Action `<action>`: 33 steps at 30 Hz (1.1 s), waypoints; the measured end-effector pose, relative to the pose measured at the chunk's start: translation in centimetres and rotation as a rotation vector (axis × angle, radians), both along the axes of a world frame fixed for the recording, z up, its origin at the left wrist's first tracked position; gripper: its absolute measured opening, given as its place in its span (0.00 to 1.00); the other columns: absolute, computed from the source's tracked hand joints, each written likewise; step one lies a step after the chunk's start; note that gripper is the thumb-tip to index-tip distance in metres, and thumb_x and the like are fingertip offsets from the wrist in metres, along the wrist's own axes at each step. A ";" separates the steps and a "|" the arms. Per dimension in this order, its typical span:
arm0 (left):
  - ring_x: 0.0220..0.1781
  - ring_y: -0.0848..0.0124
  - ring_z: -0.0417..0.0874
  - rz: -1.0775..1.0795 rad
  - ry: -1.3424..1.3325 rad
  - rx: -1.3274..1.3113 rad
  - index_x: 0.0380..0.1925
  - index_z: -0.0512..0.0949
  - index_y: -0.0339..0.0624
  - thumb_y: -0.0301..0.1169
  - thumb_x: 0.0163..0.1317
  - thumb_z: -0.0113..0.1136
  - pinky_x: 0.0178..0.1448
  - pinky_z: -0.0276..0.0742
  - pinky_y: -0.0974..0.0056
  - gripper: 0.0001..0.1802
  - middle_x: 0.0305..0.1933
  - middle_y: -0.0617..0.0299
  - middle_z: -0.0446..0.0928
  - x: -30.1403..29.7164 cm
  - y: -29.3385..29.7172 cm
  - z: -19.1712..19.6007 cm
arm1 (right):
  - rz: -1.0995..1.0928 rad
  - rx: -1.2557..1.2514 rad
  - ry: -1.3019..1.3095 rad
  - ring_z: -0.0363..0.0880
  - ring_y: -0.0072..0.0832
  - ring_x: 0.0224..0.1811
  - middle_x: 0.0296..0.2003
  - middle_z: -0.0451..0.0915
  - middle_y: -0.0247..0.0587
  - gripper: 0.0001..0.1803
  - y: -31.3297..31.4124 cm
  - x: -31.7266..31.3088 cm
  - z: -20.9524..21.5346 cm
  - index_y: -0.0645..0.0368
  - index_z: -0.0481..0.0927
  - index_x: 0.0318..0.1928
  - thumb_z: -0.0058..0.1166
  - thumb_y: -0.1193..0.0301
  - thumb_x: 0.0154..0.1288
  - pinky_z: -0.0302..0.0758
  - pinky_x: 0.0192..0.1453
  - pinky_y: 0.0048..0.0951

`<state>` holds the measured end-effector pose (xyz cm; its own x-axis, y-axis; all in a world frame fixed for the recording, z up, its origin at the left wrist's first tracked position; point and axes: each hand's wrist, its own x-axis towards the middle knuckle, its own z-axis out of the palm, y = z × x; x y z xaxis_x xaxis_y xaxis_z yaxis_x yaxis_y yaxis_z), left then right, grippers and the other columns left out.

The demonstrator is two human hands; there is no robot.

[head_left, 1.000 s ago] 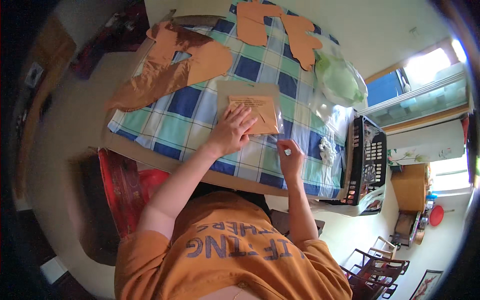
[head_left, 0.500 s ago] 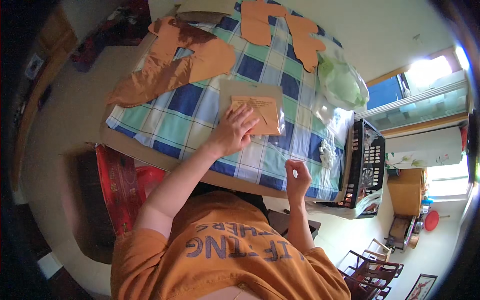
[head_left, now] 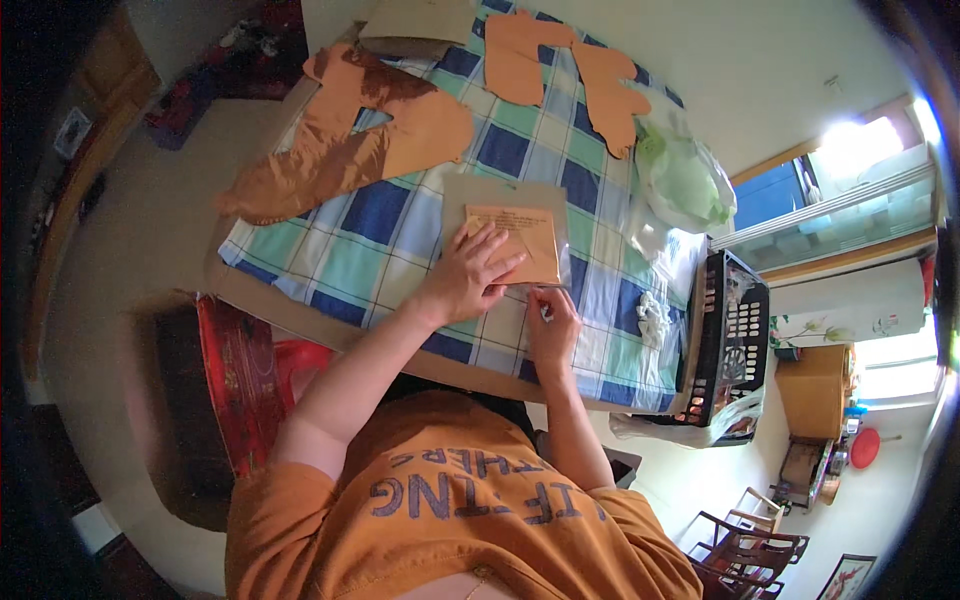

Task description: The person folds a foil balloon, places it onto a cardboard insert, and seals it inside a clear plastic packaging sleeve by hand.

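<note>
The left hand (head_left: pixel 468 275) lies flat, fingers spread, on a tan rectangular leather piece (head_left: pixel 518 240) atop the checked tablecloth (head_left: pixel 380 215), while the right hand (head_left: pixel 551 322) pinches a small, indistinct tool at its lower edge.

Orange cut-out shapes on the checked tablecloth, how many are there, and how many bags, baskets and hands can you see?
Orange cut-out shapes: 4, namely the big piece, two far pieces and the sheet under the left hand
Plastic bags: 1
Black baskets: 1
Hands: 2, left hand and right hand
Total: 8
</note>
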<state>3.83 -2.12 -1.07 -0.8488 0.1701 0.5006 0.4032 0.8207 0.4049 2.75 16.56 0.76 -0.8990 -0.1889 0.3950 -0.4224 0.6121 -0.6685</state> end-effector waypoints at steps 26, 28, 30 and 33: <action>0.73 0.49 0.61 -0.004 -0.024 -0.035 0.54 0.79 0.57 0.39 0.58 0.64 0.77 0.48 0.41 0.22 0.67 0.48 0.66 -0.1 0.1 -0.7 | -0.033 0.109 -0.070 0.77 0.39 0.36 0.35 0.76 0.44 0.07 5.5 -1.3 -0.2 0.59 0.81 0.39 0.60 0.78 0.59 0.75 0.41 0.36; 0.73 0.48 0.61 -0.008 -0.035 -0.042 0.55 0.79 0.57 0.40 0.56 0.65 0.77 0.48 0.41 0.23 0.67 0.48 0.66 0.0 0.0 -0.6 | -0.002 0.158 -0.006 0.77 0.39 0.36 0.35 0.76 0.44 0.09 5.2 -1.4 0.2 0.58 0.82 0.41 0.59 0.79 0.60 0.75 0.41 0.36; 0.73 0.48 0.61 -0.008 -0.032 -0.044 0.55 0.79 0.57 0.40 0.56 0.65 0.77 0.48 0.41 0.24 0.67 0.47 0.66 -0.1 0.0 -0.6 | 0.033 0.205 0.062 0.76 0.39 0.37 0.35 0.76 0.44 0.11 5.0 -1.5 0.3 0.56 0.83 0.44 0.58 0.79 0.60 0.75 0.41 0.37; 0.73 0.48 0.61 -0.006 -0.024 -0.053 0.55 0.79 0.57 0.40 0.56 0.66 0.77 0.48 0.41 0.25 0.67 0.47 0.66 -0.2 0.0 -0.3 | 0.013 0.259 -0.009 0.75 0.40 0.39 0.35 0.75 0.43 0.15 5.0 -1.1 -0.1 0.55 0.83 0.47 0.56 0.80 0.59 0.74 0.43 0.38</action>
<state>3.61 -2.13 -1.41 -0.8595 0.2012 0.4699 0.3988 0.8390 0.3702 1.65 21.51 0.63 -0.8993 -0.2938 0.3238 -0.4256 0.7581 -0.4941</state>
